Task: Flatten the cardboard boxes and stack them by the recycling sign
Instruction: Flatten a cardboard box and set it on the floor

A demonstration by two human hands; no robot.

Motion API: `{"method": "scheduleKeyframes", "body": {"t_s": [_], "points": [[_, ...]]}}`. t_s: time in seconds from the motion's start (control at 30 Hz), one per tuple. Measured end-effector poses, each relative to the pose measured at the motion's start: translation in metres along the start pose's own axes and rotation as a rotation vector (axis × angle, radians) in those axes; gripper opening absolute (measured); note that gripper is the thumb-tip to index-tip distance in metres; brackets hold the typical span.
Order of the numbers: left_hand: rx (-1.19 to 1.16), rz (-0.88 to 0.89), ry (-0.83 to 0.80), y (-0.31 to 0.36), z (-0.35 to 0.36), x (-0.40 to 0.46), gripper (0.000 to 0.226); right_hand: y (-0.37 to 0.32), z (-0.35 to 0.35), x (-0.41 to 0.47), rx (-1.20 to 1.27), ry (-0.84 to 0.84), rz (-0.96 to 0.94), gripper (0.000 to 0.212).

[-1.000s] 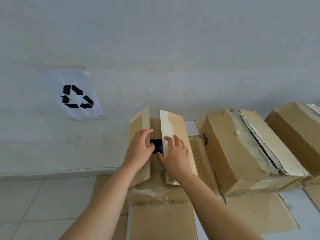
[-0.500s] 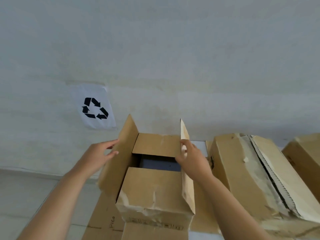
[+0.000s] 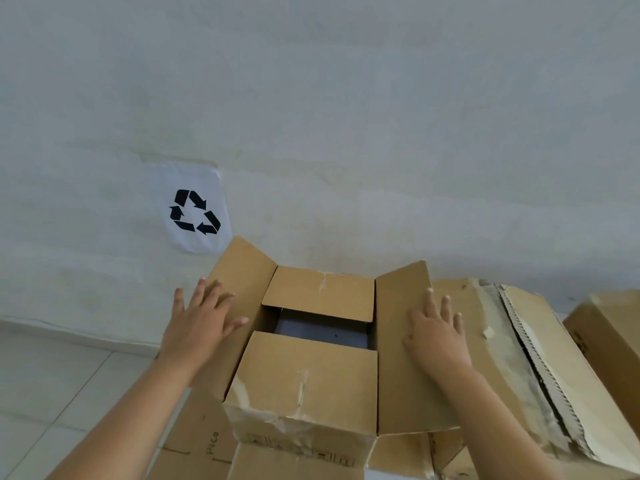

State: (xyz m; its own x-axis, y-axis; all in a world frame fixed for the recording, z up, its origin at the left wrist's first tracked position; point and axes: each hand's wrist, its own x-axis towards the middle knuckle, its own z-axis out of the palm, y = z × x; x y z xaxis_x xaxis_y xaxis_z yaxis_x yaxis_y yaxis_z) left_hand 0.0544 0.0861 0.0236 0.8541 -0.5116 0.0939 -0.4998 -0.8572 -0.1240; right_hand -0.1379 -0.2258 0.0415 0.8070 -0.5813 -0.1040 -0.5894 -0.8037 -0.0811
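Note:
A brown cardboard box (image 3: 304, 386) stands in front of me with its top opened. Its two long flaps are spread outward and the two short flaps lie inward over a dark gap. My left hand (image 3: 199, 322) lies flat with spread fingers on the left flap. My right hand (image 3: 436, 332) lies flat on the right flap. Neither hand grips anything. A white recycling sign (image 3: 194, 211) with black arrows is stuck to the wall, up and left of the box.
A second, taped box (image 3: 519, 358) lies against the opened box on its right, and a third box (image 3: 609, 337) shows at the right edge. Flat cardboard (image 3: 197, 441) lies on the tiled floor under the boxes. Bare tiles (image 3: 45, 393) stretch to the left.
The two long flaps, nearly closed a second ago, have been pulled apart and pressed outward. My hands moved from the middle seam out to the sides and now lie flat on the flaps.

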Motion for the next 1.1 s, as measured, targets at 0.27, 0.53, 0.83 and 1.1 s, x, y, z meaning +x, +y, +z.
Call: {"method": "scheduleKeyframes", "body": {"t_s": [0.27,0.53,0.83,1.1], "points": [[-0.180,-0.047,-0.143,0.052,0.056,-0.024,0.081,-0.013,0.029,0.016,-0.005,-0.132,-0.078,0.056],[-0.248,-0.072,-0.075,0.053,0.064,-0.022,0.076,-0.037,0.045,0.047,0.110,-0.138,0.009,0.073],[-0.373,-0.054,-0.012,0.053,0.068,-0.022,0.070,-0.036,0.033,0.079,-0.090,-0.134,-0.073,0.064],[-0.680,-0.066,0.240,0.049,0.051,-0.031,0.039,-0.047,-0.009,0.093,0.899,0.091,0.037,0.027]]}}
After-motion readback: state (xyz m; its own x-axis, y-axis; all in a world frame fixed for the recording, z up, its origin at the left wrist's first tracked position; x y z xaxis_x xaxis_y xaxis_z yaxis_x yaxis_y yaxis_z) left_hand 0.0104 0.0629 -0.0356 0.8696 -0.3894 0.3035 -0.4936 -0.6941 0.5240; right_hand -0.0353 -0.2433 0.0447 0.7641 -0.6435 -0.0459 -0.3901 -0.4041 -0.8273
